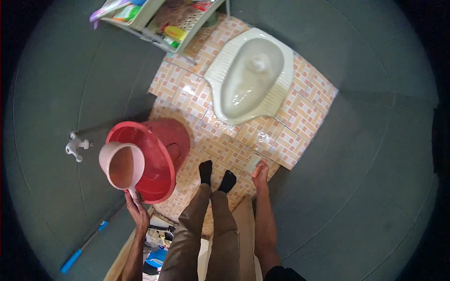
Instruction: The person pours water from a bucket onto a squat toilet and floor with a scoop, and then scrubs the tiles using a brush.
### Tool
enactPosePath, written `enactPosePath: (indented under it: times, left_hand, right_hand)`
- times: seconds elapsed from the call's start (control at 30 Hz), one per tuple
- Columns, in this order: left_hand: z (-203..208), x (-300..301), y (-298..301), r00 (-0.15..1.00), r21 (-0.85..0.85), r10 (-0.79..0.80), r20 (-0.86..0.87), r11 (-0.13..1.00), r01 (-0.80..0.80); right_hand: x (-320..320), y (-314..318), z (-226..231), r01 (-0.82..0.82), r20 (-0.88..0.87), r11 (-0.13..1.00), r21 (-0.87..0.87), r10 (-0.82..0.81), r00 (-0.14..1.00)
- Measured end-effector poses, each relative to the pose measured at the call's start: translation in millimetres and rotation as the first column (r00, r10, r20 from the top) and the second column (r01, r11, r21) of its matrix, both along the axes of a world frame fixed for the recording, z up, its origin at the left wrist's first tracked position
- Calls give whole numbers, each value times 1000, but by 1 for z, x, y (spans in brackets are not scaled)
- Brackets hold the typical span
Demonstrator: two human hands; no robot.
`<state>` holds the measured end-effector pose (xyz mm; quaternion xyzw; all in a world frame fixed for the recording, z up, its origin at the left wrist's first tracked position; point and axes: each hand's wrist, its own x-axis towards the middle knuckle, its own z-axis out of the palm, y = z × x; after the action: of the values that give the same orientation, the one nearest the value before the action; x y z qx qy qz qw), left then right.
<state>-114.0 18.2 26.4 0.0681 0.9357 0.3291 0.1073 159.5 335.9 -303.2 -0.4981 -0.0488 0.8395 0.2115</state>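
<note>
My left hand (pixel 137 210) is closed round the handle of a pale pink dipper (pixel 106 157), which holds water and is over the rim of a red bucket (pixel 151 182). The bucket's inside shows red down its wall. At the right, my right hand (pixel 261 173) grips a scrub brush (pixel 253 163) with pale bristles and an orange part by the fingers. The brush is above the tiles, apart from the squat toilet (pixel 220 93), a cream pan with ribbed footrests. Cloudy water lies in its bowl.
Wet patterned tiles (pixel 206 140) cover the floor. A shelf rack (pixel 154 37) with bottles stands at the far left. A tap (pixel 75 146) juts from the grey left wall. A blue-handled stick (pixel 70 261) leans at lower left. Grey wall (pixel 365 154) rises on the right.
</note>
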Motion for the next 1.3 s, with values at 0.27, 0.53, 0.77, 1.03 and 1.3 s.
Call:
enactPosePath:
  times: [0.27,0.53,0.77,1.03,1.3]
  left_hand:
    - [-172,-18,-180,856,-371,-498,139,775,511]
    - [-271,-36,-81,907,-704,-224,355,575,418]
    - [-317,-72,-143,750,-179,-145,645,926,333]
    - [-192,-40,-75,446,162,353,823,606,-779]
    - [-42,-38,-19,624,298,344,702,654,-696]
  right_hand:
    - [4,-33,5,-238,80,971,0,237,968]
    - [17,-58,32,-295,146,955,40,286,947]
    - [13,-116,-13,-164,349,986,6,152,925]
    - [-18,-106,40,-134,179,990,33,126,976]
    - [-23,-78,47,-70,-14,998,-1,70,997]
